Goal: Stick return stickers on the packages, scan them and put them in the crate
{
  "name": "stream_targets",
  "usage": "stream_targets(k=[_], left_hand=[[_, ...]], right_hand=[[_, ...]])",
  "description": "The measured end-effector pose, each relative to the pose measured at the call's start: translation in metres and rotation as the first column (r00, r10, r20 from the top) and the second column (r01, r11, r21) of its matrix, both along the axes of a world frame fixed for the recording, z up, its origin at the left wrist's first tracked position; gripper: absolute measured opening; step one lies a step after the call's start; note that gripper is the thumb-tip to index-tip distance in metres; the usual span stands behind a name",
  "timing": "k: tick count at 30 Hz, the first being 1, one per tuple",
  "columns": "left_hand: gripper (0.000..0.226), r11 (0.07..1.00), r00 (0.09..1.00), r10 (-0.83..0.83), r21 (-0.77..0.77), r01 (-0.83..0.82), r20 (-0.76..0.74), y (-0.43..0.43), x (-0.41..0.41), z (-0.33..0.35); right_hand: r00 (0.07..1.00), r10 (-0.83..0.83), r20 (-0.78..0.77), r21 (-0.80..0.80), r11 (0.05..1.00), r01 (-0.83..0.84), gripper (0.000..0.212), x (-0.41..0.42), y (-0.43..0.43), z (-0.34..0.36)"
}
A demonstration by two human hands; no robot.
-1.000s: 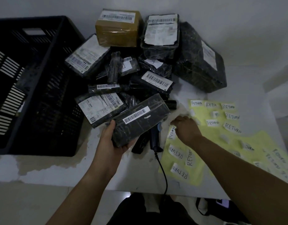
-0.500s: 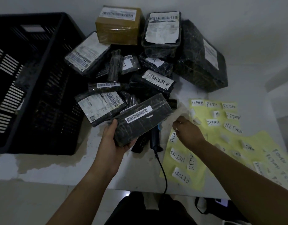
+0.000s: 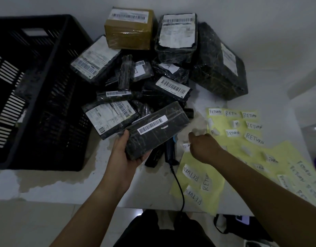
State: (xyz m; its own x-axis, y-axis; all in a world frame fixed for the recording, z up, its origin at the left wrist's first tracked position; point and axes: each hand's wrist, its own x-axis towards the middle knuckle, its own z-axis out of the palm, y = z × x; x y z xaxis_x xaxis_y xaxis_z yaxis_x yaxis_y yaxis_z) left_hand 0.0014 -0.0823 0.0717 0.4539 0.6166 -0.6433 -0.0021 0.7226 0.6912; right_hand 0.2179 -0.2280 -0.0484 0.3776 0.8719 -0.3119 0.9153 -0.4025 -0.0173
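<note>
Head view, dim light. Change over the last second: the right hand [image 3: 204, 148] has come off the top corner of the yellow backing sheet [image 3: 194, 175] and drifted toward the package [image 3: 153, 132], and a small white return sticker [image 3: 186, 146] that lay flat on that corner now sits at its fingers, clear of the sheet edge. Reading: the peel is done and the sticking step is next. The right fingers are curled downward with the tips hidden behind the back of the hand; the sticker shows just at their left side and looks pinched there (the exact contact cannot be made out). The left hand [image 3: 125, 154] has kept its grip, thumb on the near left edge of the package, the other fingers wrapped under its near end, holding it tilted above the counter [image 3: 153, 189] with the barcode label [image 3: 152, 124] facing up. The package top lies just left of and slightly beyond the right fingers, near but not touching. The scanner [image 3: 169, 148] lies between the two hands, below the package's right end, untouched. The crate [image 3: 38, 86] stands well left of the left fingers; the unprocessed pile [image 3: 144, 77] sits beyond both hands.
</note>
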Motion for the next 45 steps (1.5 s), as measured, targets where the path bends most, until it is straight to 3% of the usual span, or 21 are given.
stream_targets(k=[4,7,9,12,15,17,23,28,35,39,43,45], left_hand=[[0.046,1.000,1.000,0.014,-0.009,-0.014,0.015,0.001,-0.002,0.000],[0.045,1.000,0.999,0.021,-0.012,-0.020,0.025,0.001,-0.004,0.000],[0.044,1.000,0.999,0.024,-0.013,-0.024,0.027,0.001,-0.005,0.001],[0.043,1.000,0.999,0.023,-0.014,-0.022,0.030,0.000,-0.008,0.001],[0.043,1.000,1.000,0.010,-0.009,-0.010,0.018,-0.003,-0.009,0.002],[0.043,1.000,1.000,0.006,-0.008,-0.006,0.013,-0.005,-0.010,0.003],[0.042,1.000,0.999,-0.012,0.000,0.012,0.033,-0.012,-0.006,0.011],[0.039,1.000,0.997,-0.031,0.001,0.031,0.067,-0.018,0.000,0.019],[0.034,0.996,0.994,-0.082,0.034,0.080,0.068,-0.027,0.011,0.025],[0.029,0.982,0.990,-0.127,0.147,0.117,0.060,-0.031,0.018,0.032],[0.029,0.934,0.978,-0.207,0.306,0.187,0.036,-0.032,0.019,0.045],[0.026,0.915,0.972,-0.236,0.341,0.216,0.019,-0.032,0.018,0.050]], right_hand=[[0.982,-0.040,-0.182,0.008,0.999,0.043,0.038,-0.003,-0.003,0.006],[0.846,-0.222,-0.485,0.130,0.938,0.321,0.017,-0.001,-0.009,0.014],[0.699,-0.327,-0.636,0.184,0.815,0.549,0.004,0.000,-0.013,0.021],[0.394,-0.392,-0.831,0.142,0.535,0.833,0.001,0.002,-0.020,0.032],[0.108,-0.299,-0.948,0.037,0.233,0.972,0.005,0.009,-0.031,0.049],[-0.010,-0.193,-0.981,-0.035,0.127,0.991,0.007,0.014,-0.043,0.061],[-0.050,-0.048,-0.998,-0.052,0.038,0.998,0.016,0.025,-0.085,0.096],[-0.189,0.206,-0.960,-0.213,-0.098,0.972,0.008,0.025,-0.112,0.127],[0.066,-0.036,-0.997,0.066,0.000,0.998,0.021,-0.023,-0.105,0.168],[0.349,-0.193,-0.917,0.308,0.214,0.927,0.012,-0.050,-0.089,0.188],[0.638,-0.224,-0.737,0.505,0.444,0.740,0.012,-0.064,-0.068,0.200],[0.743,-0.196,-0.640,0.582,0.509,0.634,0.013,-0.068,-0.057,0.206]])
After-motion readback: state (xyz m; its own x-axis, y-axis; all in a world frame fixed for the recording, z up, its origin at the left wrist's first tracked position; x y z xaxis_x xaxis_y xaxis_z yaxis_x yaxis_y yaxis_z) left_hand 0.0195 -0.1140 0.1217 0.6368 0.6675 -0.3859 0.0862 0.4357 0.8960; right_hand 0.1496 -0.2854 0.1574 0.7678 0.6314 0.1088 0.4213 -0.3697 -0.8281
